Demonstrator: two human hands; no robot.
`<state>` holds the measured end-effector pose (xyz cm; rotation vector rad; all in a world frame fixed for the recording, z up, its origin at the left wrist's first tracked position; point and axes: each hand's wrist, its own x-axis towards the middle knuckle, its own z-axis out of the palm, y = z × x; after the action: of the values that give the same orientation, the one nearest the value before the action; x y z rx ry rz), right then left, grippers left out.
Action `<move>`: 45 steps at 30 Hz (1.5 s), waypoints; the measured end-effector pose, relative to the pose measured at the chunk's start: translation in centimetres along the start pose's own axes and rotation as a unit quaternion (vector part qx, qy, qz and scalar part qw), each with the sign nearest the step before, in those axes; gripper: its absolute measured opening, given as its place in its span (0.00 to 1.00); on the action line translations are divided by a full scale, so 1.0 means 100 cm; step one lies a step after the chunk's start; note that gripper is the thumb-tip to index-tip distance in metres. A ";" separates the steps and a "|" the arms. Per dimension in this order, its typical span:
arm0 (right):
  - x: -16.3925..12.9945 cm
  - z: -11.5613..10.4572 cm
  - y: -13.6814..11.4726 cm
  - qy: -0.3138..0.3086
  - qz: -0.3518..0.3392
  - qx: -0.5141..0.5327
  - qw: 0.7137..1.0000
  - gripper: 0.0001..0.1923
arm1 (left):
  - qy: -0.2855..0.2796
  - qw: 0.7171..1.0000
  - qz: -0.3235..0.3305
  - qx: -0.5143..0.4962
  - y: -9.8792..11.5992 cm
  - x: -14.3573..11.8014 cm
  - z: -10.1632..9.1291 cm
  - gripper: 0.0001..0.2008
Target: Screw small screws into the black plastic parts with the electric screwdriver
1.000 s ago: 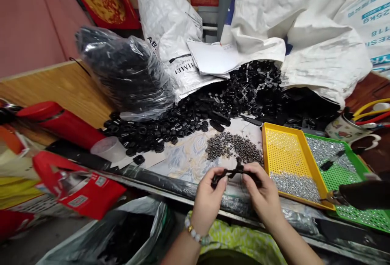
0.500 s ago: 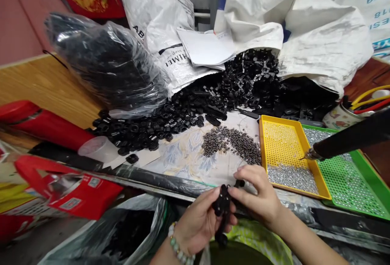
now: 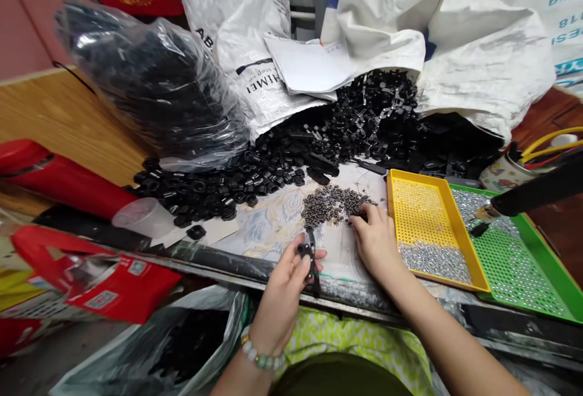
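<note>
My left hand (image 3: 288, 274) grips a black plastic part (image 3: 308, 256) with a jointed, elongated shape, held over the table's front edge. To the right, my right hand (image 3: 377, 238) reaches into a pile of small dark metal pieces (image 3: 325, 206) on the patterned tabletop. Its fingertips are bent together at the pile's right side; what they pinch, if anything, is too small to make out. Behind the pile lie several flat black plastic pieces (image 3: 320, 175).
A yellow tray (image 3: 437, 226) of silvery pins and a green tray (image 3: 523, 262) stand right, under a black screwdriver-like tool (image 3: 537, 186). Black rings (image 3: 214, 192) heap up left, beside a clear cup (image 3: 143, 218). White sacks (image 3: 378, 7) and a plastic-wrapped bundle (image 3: 155, 86) stand behind.
My right hand has left the black part and moved up to the metal pile. My left hand, still holding the part, has shifted left and forward. The black tool has swung slightly right.
</note>
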<state>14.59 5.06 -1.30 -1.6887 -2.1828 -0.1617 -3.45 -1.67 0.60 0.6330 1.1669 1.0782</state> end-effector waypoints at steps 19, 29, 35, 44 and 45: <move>-0.004 -0.031 -0.018 -0.043 0.018 0.330 0.943 0.05 | -0.055 0.973 -0.034 -0.221 0.002 0.008 0.001 0.10; -0.028 -0.023 -0.033 -0.210 0.173 0.596 0.756 0.08 | -0.039 0.994 0.041 -0.096 -0.003 0.011 0.004 0.10; -0.025 -0.023 -0.031 -0.223 0.179 0.610 0.739 0.09 | -0.060 0.995 0.073 -0.030 -0.005 0.009 0.003 0.10; -0.035 -0.016 -0.037 -0.169 0.148 0.500 0.836 0.07 | -0.057 0.993 0.076 -0.074 -0.009 0.010 0.006 0.08; -0.037 -0.016 -0.038 -0.158 0.140 0.479 0.852 0.07 | -0.052 0.992 0.072 -0.088 -0.010 0.010 0.007 0.08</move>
<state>12.05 0.18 -0.64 -1.4079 -1.6558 1.1586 -2.43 -1.03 -0.43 0.6335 0.9357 1.2406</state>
